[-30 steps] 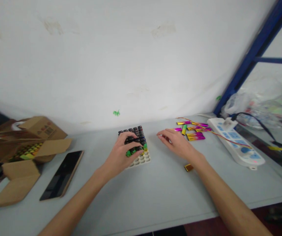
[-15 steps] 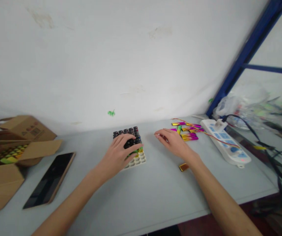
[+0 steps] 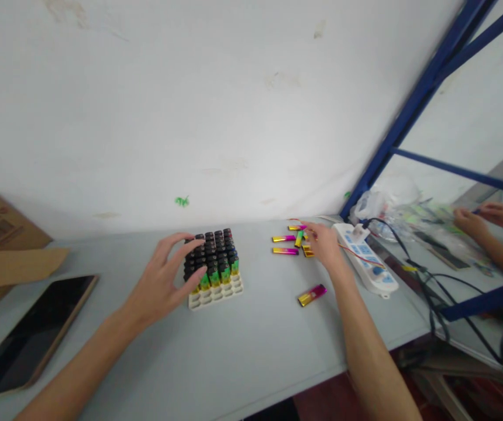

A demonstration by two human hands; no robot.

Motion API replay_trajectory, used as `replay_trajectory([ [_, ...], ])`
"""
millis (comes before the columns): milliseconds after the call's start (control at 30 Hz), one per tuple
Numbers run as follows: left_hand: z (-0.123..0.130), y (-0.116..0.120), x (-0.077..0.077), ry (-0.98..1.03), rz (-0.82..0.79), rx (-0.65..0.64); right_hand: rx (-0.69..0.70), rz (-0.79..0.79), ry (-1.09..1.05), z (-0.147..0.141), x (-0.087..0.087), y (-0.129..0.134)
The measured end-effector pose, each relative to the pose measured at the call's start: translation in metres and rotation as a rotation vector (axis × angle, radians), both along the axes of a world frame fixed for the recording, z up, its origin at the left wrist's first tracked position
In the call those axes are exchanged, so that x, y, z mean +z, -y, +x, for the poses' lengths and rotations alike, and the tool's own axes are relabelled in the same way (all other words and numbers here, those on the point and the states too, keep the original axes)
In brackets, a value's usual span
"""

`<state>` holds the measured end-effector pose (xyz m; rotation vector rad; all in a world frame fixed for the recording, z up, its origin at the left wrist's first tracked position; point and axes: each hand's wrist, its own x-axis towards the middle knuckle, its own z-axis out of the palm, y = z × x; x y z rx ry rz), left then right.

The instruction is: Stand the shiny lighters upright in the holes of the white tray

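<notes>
My left hand point(image 3: 158, 279) is open at the left edge of a white holed tray point(image 3: 216, 297), its fingers and thumb spread apart. Rows of black-topped lighters point(image 3: 212, 257) stand upright in the tray; green and yellow bodies show on the front ones, and the nearest holes are bare. My right hand point(image 3: 324, 244) is over loose yellow-and-magenta lighters point(image 3: 285, 251) lying flat. Its bent fingers reach among them, and the fingertips are partly hidden, so I cannot make out a grip. One separate lighter point(image 3: 312, 295) lies closer to me, left of my right forearm.
A white power strip point(image 3: 368, 260) with plugs and cables is right of the lighters. At left are a phone point(image 3: 32, 333) and a cardboard box point(image 3: 3, 231). Beyond the blue frame point(image 3: 392, 140), another person's hands point(image 3: 483, 219) show near plastic bags point(image 3: 372, 207).
My view has turned right. My left hand has drawn back leftward off the tray, uncovering more lighters. My right hand has moved right, to the loose lighters.
</notes>
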<state>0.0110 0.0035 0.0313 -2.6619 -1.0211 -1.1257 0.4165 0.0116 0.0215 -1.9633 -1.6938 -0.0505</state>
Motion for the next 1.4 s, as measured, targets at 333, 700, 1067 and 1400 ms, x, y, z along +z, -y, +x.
replay_trajectory([
  [333, 0.011, 0.018, 0.010, 0.128, 0.146, -0.099, -0.220, -0.165, 0.114, -0.031, -0.027, -0.014],
  [700, 0.035, 0.038, 0.014, 0.336, 0.057, -0.020, 0.383, 0.187, -0.354, -0.071, -0.001, 0.008],
  [1067, 0.042, 0.043, 0.011, 0.558, -0.421, -0.080, 0.860, 0.128, -0.597, -0.163, 0.001, 0.054],
  [1400, 0.046, 0.039, 0.014, 0.951, -0.995, -0.321, 0.634, 0.345, -0.273, -0.135, 0.002, 0.045],
])
